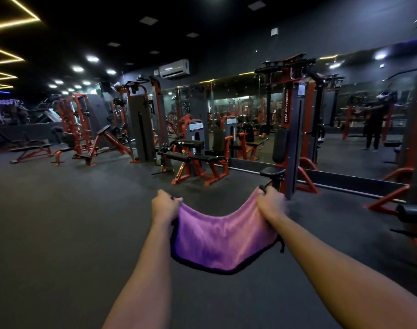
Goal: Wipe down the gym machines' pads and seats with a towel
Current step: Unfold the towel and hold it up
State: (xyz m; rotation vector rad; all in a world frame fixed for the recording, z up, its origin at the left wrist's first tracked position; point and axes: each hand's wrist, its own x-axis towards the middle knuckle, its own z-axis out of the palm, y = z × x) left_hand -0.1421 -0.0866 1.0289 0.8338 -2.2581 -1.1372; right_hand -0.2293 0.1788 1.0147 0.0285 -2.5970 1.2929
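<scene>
A purple towel (pixel 223 238) with a dark hem hangs spread between both my hands, held out in front of me above the floor. My left hand (pixel 165 205) grips its left top corner. Its right top corner is gripped by my right hand (pixel 271 202). Straight ahead stands a red and black machine with a tall black back pad (pixel 280 145) and a small black seat (pixel 271 172). To its left a leg machine shows black roller pads (pixel 177 157) and a long black seat (pixel 208 158).
Dark rubber floor (pixel 72 222) stretches wide to my left. A wall mirror (pixel 359 129) runs behind the machines. Benches (pixel 33 148) and racks stand at the far left. A black padded bar (pixel 414 213) of another machine juts in at the right edge.
</scene>
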